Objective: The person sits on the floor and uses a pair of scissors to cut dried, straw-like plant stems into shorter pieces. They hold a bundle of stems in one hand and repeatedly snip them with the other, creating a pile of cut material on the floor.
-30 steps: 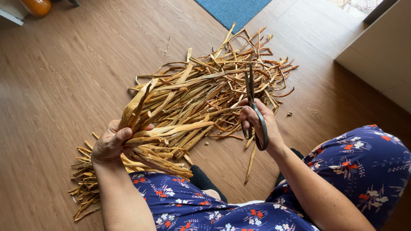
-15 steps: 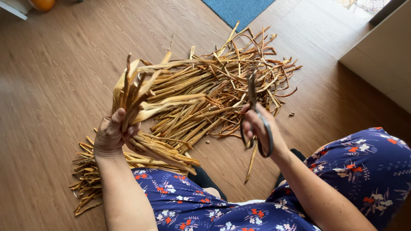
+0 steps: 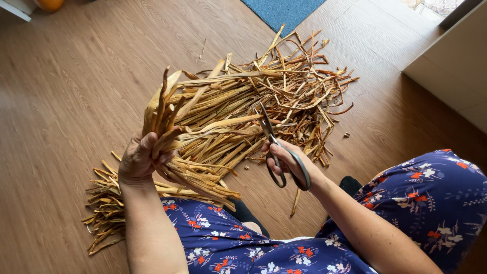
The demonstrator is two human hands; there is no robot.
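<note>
Above a wood floor, left hand gripping dry tan leaf strips, right hand closed around scissors

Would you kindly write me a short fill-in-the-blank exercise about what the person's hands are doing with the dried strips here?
1. The right hand holds a pair of ____ with dark handles.
2. The left hand has a grip on a bunch of dried strips, raised above the ____ floor.
3. A large pile of strips lies on the floor, and beyond it is a ____ mat.

Missing words: scissors; wooden; blue
</note>
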